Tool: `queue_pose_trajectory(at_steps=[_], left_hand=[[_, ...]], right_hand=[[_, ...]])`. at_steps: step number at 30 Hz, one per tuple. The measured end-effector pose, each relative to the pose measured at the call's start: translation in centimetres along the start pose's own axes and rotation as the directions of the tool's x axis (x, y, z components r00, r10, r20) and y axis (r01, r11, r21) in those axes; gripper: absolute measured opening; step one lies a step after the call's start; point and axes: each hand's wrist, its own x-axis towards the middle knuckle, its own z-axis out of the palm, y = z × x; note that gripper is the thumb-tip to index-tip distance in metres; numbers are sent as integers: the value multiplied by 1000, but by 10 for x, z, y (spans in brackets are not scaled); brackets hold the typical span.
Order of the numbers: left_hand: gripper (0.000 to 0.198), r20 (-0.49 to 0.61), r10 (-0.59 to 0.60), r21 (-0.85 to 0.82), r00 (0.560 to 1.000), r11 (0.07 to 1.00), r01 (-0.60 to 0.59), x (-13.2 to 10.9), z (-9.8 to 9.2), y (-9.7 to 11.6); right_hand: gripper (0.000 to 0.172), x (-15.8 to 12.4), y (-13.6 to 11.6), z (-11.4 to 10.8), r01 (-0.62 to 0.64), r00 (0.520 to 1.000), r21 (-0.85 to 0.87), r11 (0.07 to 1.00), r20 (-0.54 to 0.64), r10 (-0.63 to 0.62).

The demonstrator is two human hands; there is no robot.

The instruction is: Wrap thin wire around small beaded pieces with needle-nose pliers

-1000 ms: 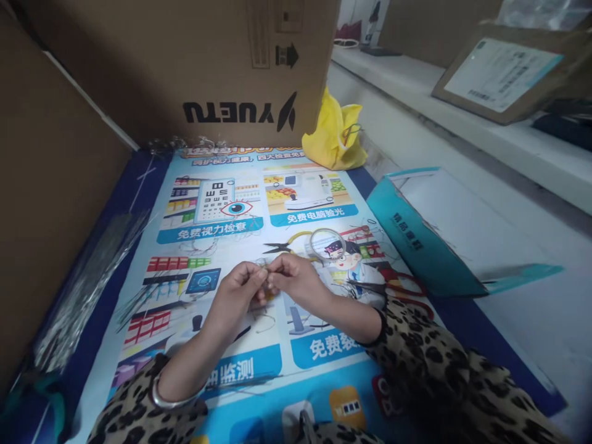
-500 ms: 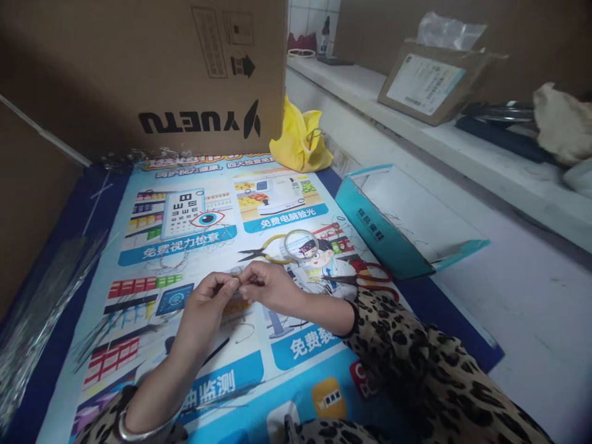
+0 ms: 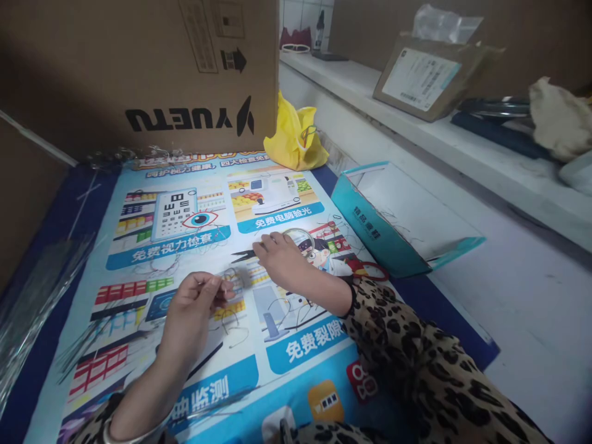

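My left hand (image 3: 201, 293) is closed in a pinch over the printed sheet, with a thin wire loop (image 3: 237, 280) at its fingertips; the loop is small and hard to make out. My right hand (image 3: 283, 262) has its fingers curled down over the handles of the pliers (image 3: 243, 254), whose dark pointed jaws stick out to the left. The hand hides most of the handles. Just behind that hand lies a pale round coil (image 3: 303, 234), partly covered. Loose thin wires (image 3: 238, 330) are scattered on the sheet between and below the hands.
Red-handled scissors (image 3: 372, 270) lie by my right sleeve. An open teal box (image 3: 370, 225) holding thin strands stands at the right. A yellow bag (image 3: 296, 139) sits by the large cardboard box (image 3: 198, 74) at the back. Clear plastic (image 3: 46, 308) lies along the left.
My hands were together at the fingertips and have come apart. The right hand has moved up and forward onto the pliers; the left stays pinched. The view has shifted slightly.
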Motion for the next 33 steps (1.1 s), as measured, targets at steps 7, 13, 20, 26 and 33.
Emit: queue_pose_trajectory(at_steps=[7,13,20,26,33], left_hand=[[28,-3,-27,-3,1000,1000,27,0,1,1],[33,-32,-32,-9,999,999,32,-1,3,3],[27,-2,-2,-15,1000,1000,2,-3,3,3],[23,-3,3,-29,1000,1000,-3,0,1,1],[23,44,-3,-139,999,990,9,-2,1,2]], right_hand=[[32,6,5,3,-13,1000,-29,1000,17,13],[25,13,4,6,-25,1000,-79,997,1,25],[27,15,5,10,-15,1000,-87,996,13,16],[33,14,7,7,10,999,-99,995,42,-6],[25,13,9,0,91,996,-5,996,19,-91]])
